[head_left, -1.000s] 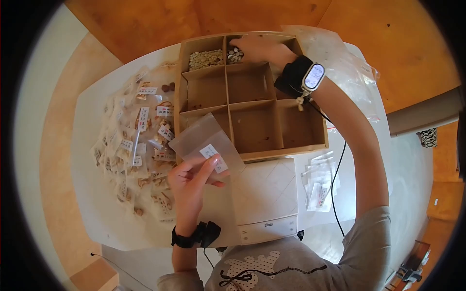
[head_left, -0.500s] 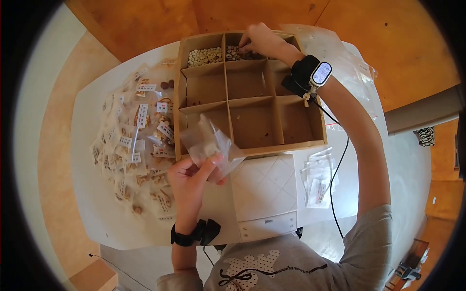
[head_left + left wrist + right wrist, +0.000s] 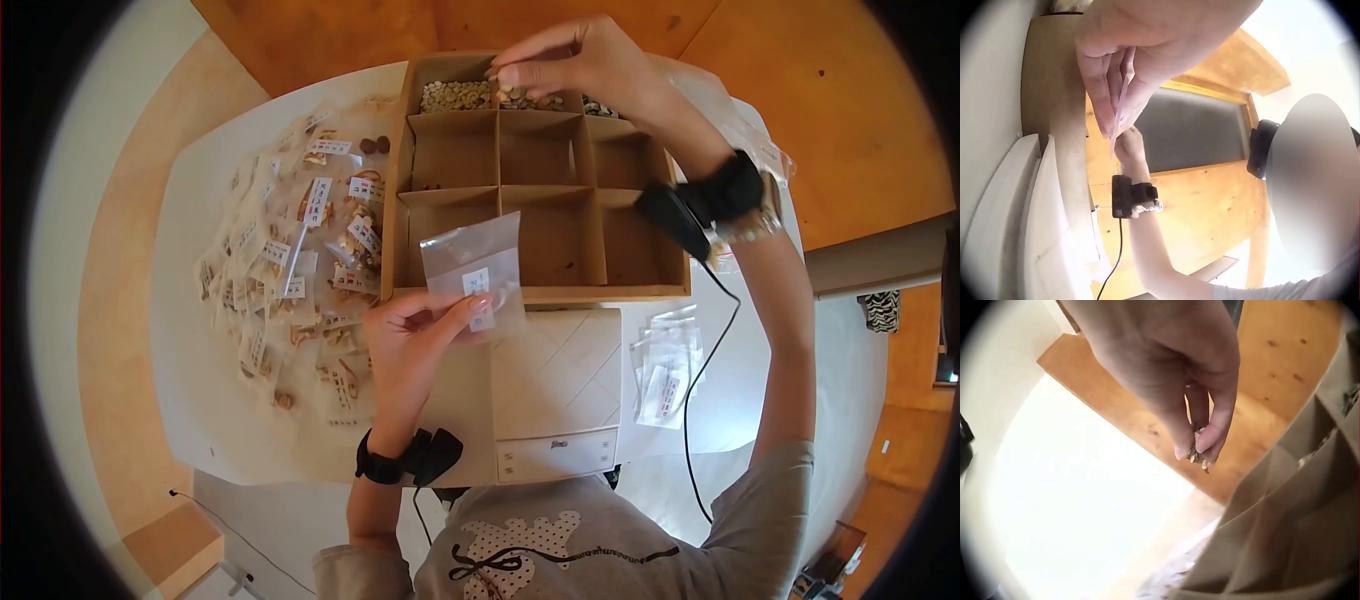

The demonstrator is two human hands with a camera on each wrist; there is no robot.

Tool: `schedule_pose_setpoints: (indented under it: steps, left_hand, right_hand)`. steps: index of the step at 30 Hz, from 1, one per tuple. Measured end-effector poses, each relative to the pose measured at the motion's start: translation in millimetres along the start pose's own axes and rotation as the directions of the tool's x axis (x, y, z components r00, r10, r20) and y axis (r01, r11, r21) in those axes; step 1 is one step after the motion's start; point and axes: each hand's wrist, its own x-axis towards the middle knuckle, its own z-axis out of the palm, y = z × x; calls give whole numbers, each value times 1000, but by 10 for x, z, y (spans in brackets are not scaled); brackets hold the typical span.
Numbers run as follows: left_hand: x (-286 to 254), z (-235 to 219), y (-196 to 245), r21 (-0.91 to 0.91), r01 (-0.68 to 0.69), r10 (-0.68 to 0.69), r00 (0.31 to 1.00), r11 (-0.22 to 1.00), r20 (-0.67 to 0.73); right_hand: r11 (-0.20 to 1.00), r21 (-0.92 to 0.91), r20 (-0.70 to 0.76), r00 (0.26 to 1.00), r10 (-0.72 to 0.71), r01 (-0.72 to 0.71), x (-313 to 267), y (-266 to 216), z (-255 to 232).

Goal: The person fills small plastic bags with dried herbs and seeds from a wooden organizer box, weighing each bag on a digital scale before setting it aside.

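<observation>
My left hand point(image 3: 408, 345) pinches a clear plastic bag point(image 3: 472, 254) with a white label, in front of the divided cardboard box point(image 3: 530, 294). Above the box's back row, my right hand point(image 3: 590, 68) holds a few small pale pieces between its fingertips; in the right wrist view the pieces point(image 3: 1198, 450) stick out below the fingers. Pale beans point(image 3: 455, 96) lie in the back left compartment, and brownish pieces point(image 3: 540, 103) in the one beside it. The left wrist view shows the bag point(image 3: 1120, 112) edge-on between thumb and fingers.
Many filled, labelled bags point(image 3: 290, 240) are heaped left of the box. A white scale point(image 3: 556, 400) stands in front of it, flat labelled bags point(image 3: 665, 370) lie to its right, and a black cable point(image 3: 690, 420) hangs beside them.
My right hand has risen out of the box's back row with small pieces in its fingertips. My left hand keeps the bag, which has turned and now hangs more upright.
</observation>
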Motion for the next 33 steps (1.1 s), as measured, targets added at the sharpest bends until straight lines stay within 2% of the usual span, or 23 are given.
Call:
schedule_pose_setpoints:
  steps: [3,6,9,12,14,15,17,21,22,23,25,26,29,31,33]
  left_hand:
    - [-9,5,1,-12,10,-10,1000,1000,0]
    - [-26,7,28,-7,44,-44,999,999,9]
    - [-30,28,53,-4,65,-64,998,998,23]
    - [-24,21,31,7,30,-31,997,1000,77]
    - [-15,-12,-17,33,-30,25,990,999,137]
    - [-15,-9,-10,3,-12,12,990,1000,144]
    - [-16,-1,8,-58,24,-15,988,998,157]
    - [-3,-38,-43,-67,-35,50,973,997,227]
    - [-7,-14,-21,-77,-51,68,969,996,238]
    - [-10,0,-8,-86,-67,87,965,994,249]
    - [-11,-5,-46,-123,-12,43,965,992,259]
    - [-11,-9,-70,-141,16,22,964,990,265]
    - [-12,19,-123,-196,-14,75,948,981,310]
    - [-22,56,-63,-225,59,20,941,973,337]
    - [-32,67,-32,-267,125,-20,930,956,366]
  right_hand:
    - [974,224,123,992,1,-29,-365,-443,271]
    - [965,251,289,957,4,-80,-575,-569,407]
    - [969,242,314,949,-30,-49,-655,-478,523]
    - [998,64,302,953,-26,7,-673,-414,546]
    - [995,-36,297,952,-79,93,-693,-432,557]
    - [987,-85,298,949,-105,136,-707,-441,567]
    - [974,-103,299,940,-165,204,-747,-429,588]
    - [917,-129,311,893,-325,378,-836,-340,660]
    - [869,-221,345,869,-355,442,-845,-336,655]
    - [875,-183,359,859,-364,448,-851,-334,658]
    - [883,-108,387,838,-386,457,-859,-334,665]
    - [909,-84,397,851,-344,407,-858,-343,659]
    - [962,-26,428,873,-235,272,-848,-391,625]
    - [979,-4,443,878,-181,203,-832,-404,606]
    - [976,-12,444,876,-188,216,-822,-388,624]
